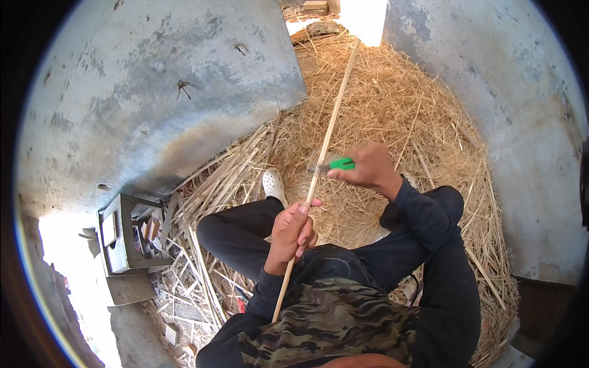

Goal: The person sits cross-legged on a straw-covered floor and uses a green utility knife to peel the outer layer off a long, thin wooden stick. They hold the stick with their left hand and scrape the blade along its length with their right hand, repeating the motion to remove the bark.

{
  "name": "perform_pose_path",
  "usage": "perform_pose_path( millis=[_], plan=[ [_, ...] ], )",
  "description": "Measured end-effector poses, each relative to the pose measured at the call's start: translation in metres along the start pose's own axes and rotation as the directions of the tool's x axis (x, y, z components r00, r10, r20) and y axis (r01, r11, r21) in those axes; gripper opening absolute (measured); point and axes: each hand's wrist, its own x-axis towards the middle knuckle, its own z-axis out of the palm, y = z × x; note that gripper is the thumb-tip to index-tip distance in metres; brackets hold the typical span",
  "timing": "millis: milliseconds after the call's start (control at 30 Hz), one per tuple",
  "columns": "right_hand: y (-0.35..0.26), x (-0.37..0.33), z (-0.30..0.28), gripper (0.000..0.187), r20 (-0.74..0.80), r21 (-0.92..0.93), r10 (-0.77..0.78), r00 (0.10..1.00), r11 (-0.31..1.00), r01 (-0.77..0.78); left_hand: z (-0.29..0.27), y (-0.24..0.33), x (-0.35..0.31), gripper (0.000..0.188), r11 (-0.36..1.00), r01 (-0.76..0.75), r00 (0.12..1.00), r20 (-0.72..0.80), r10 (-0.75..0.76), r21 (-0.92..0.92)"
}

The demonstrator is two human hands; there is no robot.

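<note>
A long, thin pale strip of split wood or bamboo slants from my lap up to the far doorway. My left hand is closed around its lower part, thumb lying along the strip. Higher up, my right hand grips a green-handled knife. Its short blade, slightly blurred, meets the strip just above my left hand. Whether the blade is cutting into the strip or only resting on it, I cannot tell.
Curly shavings cover the floor ahead and around my crossed legs. Several loose strips lie piled at the left, near a small wooden cabinet. Weathered walls rise on both sides. A white clog is on my left foot.
</note>
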Motion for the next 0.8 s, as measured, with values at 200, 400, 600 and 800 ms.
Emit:
perform_pose_path(
  millis=[200, 400, 600, 800],
  plan=[
    [0.008, 0.011, -0.004, 0.068, -0.053, -0.014, 0.046, 0.998, 0.999, -0.047, 0.004, 0.001, -0.005, 0.033, 1.000, 0.003, 1.000, 0.031, -0.004, 0.029],
    [-0.011, 0.004, -0.001, 0.069, -0.022, -0.007, -0.031, 0.999, 0.999, 0.031, 0.003, 0.003, -0.007, 0.033, 0.999, 0.024, 0.999, 0.036, -0.022, -0.042],
    [0.051, 0.021, -0.013, 0.073, -0.054, -0.081, 0.229, 0.972, 0.969, -0.233, 0.010, 0.001, -0.012, 0.031, 0.990, 0.083, 0.995, 0.062, -0.077, -0.110],
    [0.020, 0.007, -0.006, 0.078, -0.092, -0.122, -0.013, 0.996, 0.992, 0.001, 0.009, 0.003, -0.016, 0.033, 0.987, 0.103, 0.991, 0.097, -0.091, -0.127]
  ],
)
